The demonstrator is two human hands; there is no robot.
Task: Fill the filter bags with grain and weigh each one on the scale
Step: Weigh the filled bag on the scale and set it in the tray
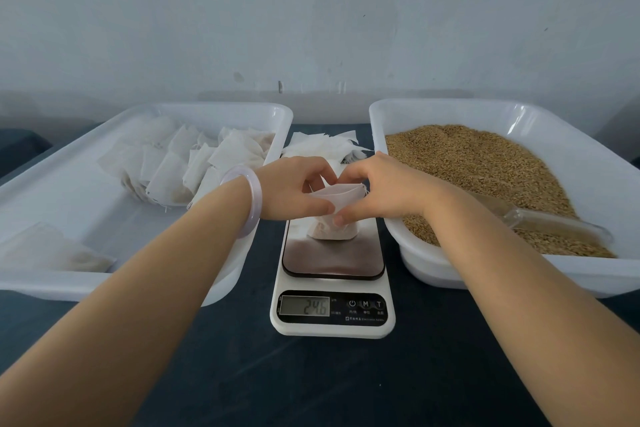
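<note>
A white filter bag point(333, 231) partly filled with grain stands on the platform of the digital scale point(332, 310), whose display reads 24.6. My left hand point(294, 189) pinches the bag's open top on its left side. My right hand point(375, 189) pinches the same rim on the right. Brown grain point(485, 170) fills the white tray point(433, 272) to the right of the scale, and a clear plastic scoop point(540, 220) lies in it.
A white tray point(86, 222) at the left holds several filled filter bags point(180, 166). A pile of flat empty bags point(325, 146) lies behind the scale. All sits on a dark table point(332, 385) against a pale wall.
</note>
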